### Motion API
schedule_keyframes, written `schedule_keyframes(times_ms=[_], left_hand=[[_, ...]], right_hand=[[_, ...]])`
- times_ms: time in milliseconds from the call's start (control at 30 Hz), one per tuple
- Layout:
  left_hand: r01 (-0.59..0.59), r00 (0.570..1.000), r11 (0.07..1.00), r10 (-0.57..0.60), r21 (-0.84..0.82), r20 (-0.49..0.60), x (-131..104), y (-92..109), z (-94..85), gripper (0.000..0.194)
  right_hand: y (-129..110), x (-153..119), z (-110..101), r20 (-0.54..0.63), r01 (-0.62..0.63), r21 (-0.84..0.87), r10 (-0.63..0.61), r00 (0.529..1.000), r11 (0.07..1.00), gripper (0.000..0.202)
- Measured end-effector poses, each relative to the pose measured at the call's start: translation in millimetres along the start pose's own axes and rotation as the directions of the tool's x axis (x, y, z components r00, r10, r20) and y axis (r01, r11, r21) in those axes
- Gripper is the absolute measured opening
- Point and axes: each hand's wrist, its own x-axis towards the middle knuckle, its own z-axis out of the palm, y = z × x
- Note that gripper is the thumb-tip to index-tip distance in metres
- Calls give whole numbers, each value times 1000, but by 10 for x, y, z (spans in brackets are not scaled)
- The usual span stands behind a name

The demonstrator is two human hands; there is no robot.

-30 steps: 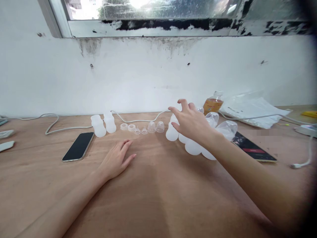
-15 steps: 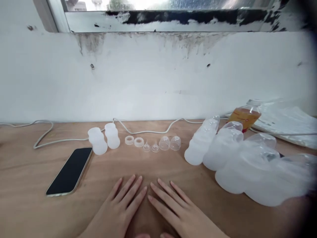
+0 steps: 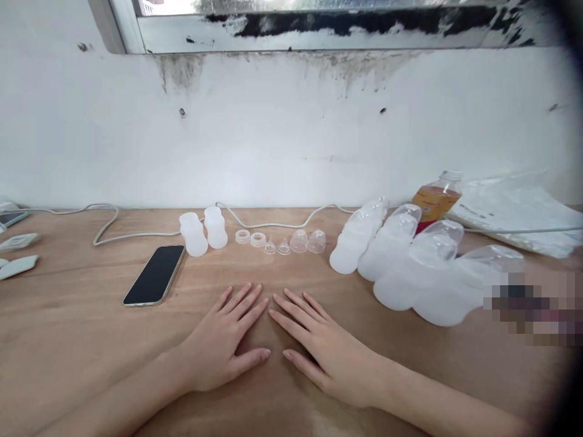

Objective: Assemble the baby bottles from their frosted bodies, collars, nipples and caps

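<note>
My left hand point(image 3: 223, 340) lies flat on the wooden table, fingers spread, holding nothing. Opposite it my right hand point(image 3: 323, 343) rests palm down too, its fingers apart. Beyond them runs a row of baby bottle parts: two frosted bottle bodies point(image 3: 194, 233), two white collar rings point(image 3: 257, 240), two clear nipples point(image 3: 283, 246) and two clear dome caps point(image 3: 299, 241). To the right stand several capped baby bottles point(image 3: 396, 246), close together. A phone point(image 3: 155, 276) with a dark screen lies left of my left hand.
A white cable point(image 3: 277, 224) runs along the wall behind the parts. At the right back are a drink bottle with an orange label point(image 3: 435, 203) and clear plastic bags point(image 3: 514, 209). Small white pieces point(image 3: 19, 243) lie at the left edge. A blurred patch hides the far right.
The view has shifted, so more of my forearms and thumbs shows and the left-edge pieces have come into sight. Both hands stay flat on the table; the bottle parts keep their arrangement.
</note>
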Motion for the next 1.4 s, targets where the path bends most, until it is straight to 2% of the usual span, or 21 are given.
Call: schedule_keyframes(times_ms=[300,433,500,533,567,633,733,800,933,1100,1267,1333,1400], left_hand=[[14,999,1000,-15,17,38,-1,-2,16,64],[-15,1000,999,15,33,-5,71,-111,-78,64],[9,997,995,-1,100,-82,245,-245,-165,53],[33,992,987,-13,159,-124,373,-332,-204,49],[50,985,973,-11,226,-172,521,-429,-233,46],[115,970,950,-45,290,-238,837,-627,-245,47],[161,965,942,-87,294,-247,1199,-857,-155,48],[165,968,942,-97,292,-232,1288,-931,-69,45],[191,963,939,-122,285,-242,1173,-922,27,42],[215,954,937,-140,277,-265,912,-762,-43,36],[178,948,947,-93,267,-304,675,-450,-103,29],[156,933,964,-72,217,-352,587,-312,-62,30],[49,891,998,-29,34,-452,513,-202,2,32]], right_hand=[[-12,-11,-12,4,1,-19,-1,1000,1000,51],[49,68,-101,-37,3,-65,-6,999,998,48],[146,209,-160,-138,-116,-58,108,985,992,46],[209,307,-187,-207,-225,-38,213,955,973,47],[277,418,-210,-277,-343,-6,328,903,939,49],[416,651,-242,-295,-483,29,469,832,875,56],[589,930,-257,-303,-526,12,504,809,851,44],[662,1023,-253,-310,-521,-7,494,812,853,31],[702,1003,-260,-335,-508,-41,468,818,860,22],[532,734,-299,-350,-494,-76,441,827,866,22],[273,427,-163,-290,-354,-79,318,902,932,19],[236,360,-69,-299,-321,-86,283,912,943,22],[243,332,6,-315,-315,-82,275,908,946,24]])
